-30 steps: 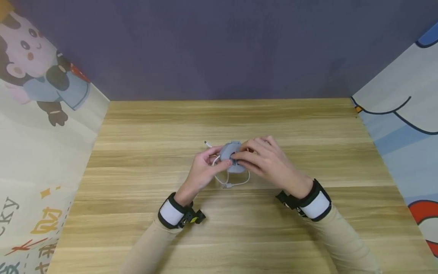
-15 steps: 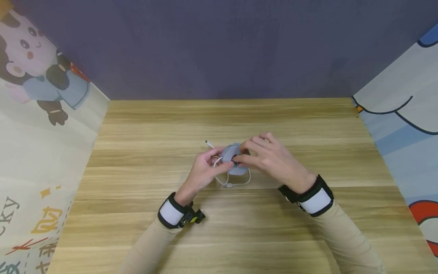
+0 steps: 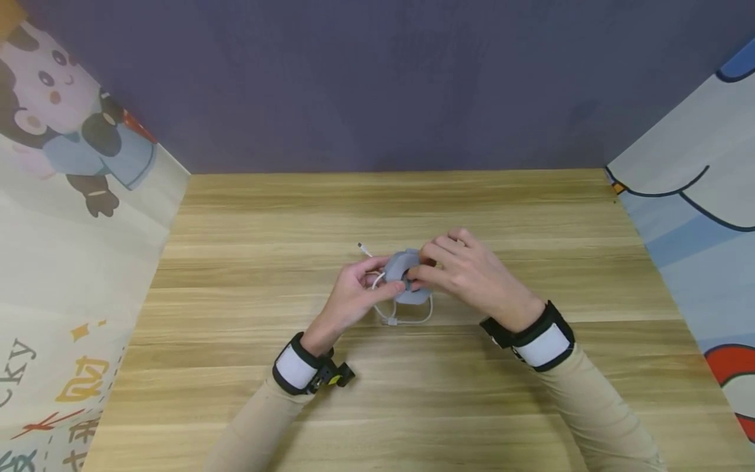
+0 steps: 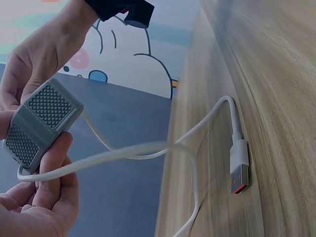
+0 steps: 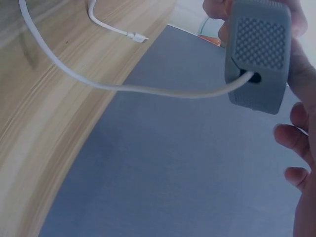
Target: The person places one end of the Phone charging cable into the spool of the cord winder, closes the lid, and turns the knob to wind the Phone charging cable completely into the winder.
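Closest to the person, two arms in tan sleeves with black and white wrist bands reach forward over the pale wooden surface point(image 3: 413, 406).

A little farther out, the big flat plug point(image 4: 239, 170) at the near end of the thin white rubber cable point(image 3: 407, 320) lies on the surface, just in front of the hands. The cable loops up from there to the hands.

The left hand point(image 3: 354, 295) and the right hand point(image 3: 472, 272) meet in the middle, lifted a bit above the surface. Between them is the small grey block with bumpy dotted sides point(image 3: 407, 282). The left hand's fingers curl round its left side and the thumb pinches it there. The right hand's fingertips point(image 3: 420, 272) pinch its right and top side. So both hands are closed on the block, one on each side, and neither is nearer than the other.

The cable goes into a round hole point(image 5: 254, 77) in the block's side. The block's long side runs left to right, from one hand to the other.

Past the hands, the cable's small far plug point(image 3: 361, 247) pokes out to the left and away, above the surface.

Farther back there is bare wood, then a dark purple wall point(image 3: 377, 85).
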`<state>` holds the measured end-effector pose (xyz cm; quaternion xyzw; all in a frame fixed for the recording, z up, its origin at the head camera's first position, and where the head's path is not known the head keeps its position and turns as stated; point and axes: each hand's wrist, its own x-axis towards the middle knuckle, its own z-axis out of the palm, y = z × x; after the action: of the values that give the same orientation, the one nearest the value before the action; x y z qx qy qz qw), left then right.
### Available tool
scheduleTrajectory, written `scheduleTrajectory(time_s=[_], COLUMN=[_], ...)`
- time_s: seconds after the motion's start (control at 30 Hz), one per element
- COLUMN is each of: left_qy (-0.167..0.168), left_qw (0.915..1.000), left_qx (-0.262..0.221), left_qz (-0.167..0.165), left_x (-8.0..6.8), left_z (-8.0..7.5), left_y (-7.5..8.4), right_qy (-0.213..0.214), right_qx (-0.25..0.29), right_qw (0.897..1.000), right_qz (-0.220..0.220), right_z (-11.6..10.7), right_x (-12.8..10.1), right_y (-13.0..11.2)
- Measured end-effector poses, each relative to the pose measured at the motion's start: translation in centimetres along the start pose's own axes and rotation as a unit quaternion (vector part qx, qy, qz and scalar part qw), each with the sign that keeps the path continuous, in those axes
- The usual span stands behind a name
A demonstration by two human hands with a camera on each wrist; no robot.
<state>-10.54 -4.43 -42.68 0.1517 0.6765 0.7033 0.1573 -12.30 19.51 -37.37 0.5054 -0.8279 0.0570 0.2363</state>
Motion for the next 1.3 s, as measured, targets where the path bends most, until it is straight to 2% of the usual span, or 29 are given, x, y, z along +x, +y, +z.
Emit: scheduleTrajectory(time_s=[0.33, 0.77, 0.87, 1.13, 1.3], left_qy=[0.004, 0.008, 0.007, 0.001, 0.003], left_qw=[0.9998, 0.9999, 0.9998, 0.9995, 0.9994], left_qx=[-0.018, -0.011, -0.015, -0.028, -0.033], left_qz=[-0.004, -0.010, -0.011, -0.012, -0.010], left_x=[0.1, 0.0, 0.0, 0.0, 0.0], left_z=[0.1, -0.1, -0.2, -0.3, -0.3], left_y=[0.0, 0.1, 0.0, -0.1, -0.1], right_qy=[0.053, 0.111, 0.114, 0.089, 0.113], right_qx=[-0.025, -0.040, -0.036, -0.031, -0.030], right_qw=[0.998, 0.992, 0.991, 0.991, 0.987], right_qz=[0.017, 0.050, 0.059, 0.099, 0.110], right_z=[0.7, 1.6, 1.7, 1.6, 2.0], right_x=[0.0, 0.0, 0.0, 0.0, 0.1], right_y=[-0.5, -1.6, -1.7, -2.3, -2.5])
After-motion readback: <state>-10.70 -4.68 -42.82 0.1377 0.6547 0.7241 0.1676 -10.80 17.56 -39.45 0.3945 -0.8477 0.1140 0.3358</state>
